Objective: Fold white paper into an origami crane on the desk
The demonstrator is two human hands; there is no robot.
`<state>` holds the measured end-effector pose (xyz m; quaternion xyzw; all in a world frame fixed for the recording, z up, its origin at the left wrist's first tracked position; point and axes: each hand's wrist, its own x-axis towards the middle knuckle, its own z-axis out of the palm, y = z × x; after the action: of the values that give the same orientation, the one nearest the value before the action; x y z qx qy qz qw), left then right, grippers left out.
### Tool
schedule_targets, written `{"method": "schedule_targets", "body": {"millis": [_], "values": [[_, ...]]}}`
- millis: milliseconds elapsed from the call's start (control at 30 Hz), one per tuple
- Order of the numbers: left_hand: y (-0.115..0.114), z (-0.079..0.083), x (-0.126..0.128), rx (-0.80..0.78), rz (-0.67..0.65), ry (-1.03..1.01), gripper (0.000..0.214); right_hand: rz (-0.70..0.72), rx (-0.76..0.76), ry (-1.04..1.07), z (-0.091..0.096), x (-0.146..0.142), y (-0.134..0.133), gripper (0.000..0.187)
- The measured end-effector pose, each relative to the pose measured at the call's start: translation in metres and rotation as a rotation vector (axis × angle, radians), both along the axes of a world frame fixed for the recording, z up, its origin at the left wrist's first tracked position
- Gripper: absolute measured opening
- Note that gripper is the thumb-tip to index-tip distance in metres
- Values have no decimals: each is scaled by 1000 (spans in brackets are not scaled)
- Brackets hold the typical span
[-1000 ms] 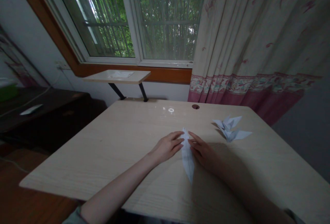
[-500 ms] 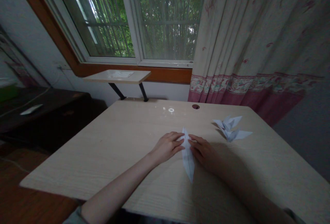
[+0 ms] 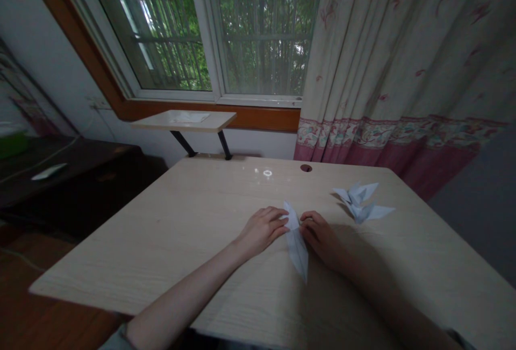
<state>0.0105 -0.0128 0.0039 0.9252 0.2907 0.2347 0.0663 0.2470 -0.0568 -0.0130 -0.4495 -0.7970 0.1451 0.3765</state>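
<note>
A long, narrow piece of folded white paper (image 3: 297,252) lies on the desk in front of me, pointed at its near end. My left hand (image 3: 260,230) holds its left edge near the upper end, thumb and fingers closed on it. On the opposite side, my right hand (image 3: 321,236) has its curled fingers pinching the right edge around the middle. Parts of the paper's edges are hidden under the fingertips. To the right, beyond my right hand, sit two folded paper cranes (image 3: 360,204) close together.
The light wooden desk (image 3: 193,231) carries a raised shelf (image 3: 217,121) with a white sheet at its back left. A round cable hole (image 3: 306,168) is near the far edge. Behind are a window and a patterned curtain (image 3: 387,97); a dark table (image 3: 76,167) stands at left.
My right hand has drawn its fingers in and shifted slightly right along the paper. The paper's right side has opened out wider, and its near tip has swung right. My left hand stays put.
</note>
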Motion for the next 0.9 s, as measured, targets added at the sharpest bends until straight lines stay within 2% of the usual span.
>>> {"method": "schedule_targets", "body": {"millis": [200, 533, 733, 900], "values": [[0, -4, 1, 6, -43, -41, 31, 0, -53, 50, 1, 2, 1, 20], [0, -4, 2, 6, -62, -59, 30, -29, -49, 108, -1, 2, 2, 14], [-2, 0, 1, 29, -47, -105, 28, -43, 9, 106, 2, 4, 0, 15], [-4, 4, -1, 34, -57, -153, 38, -79, 143, 58, 2, 6, -3, 19]]}}
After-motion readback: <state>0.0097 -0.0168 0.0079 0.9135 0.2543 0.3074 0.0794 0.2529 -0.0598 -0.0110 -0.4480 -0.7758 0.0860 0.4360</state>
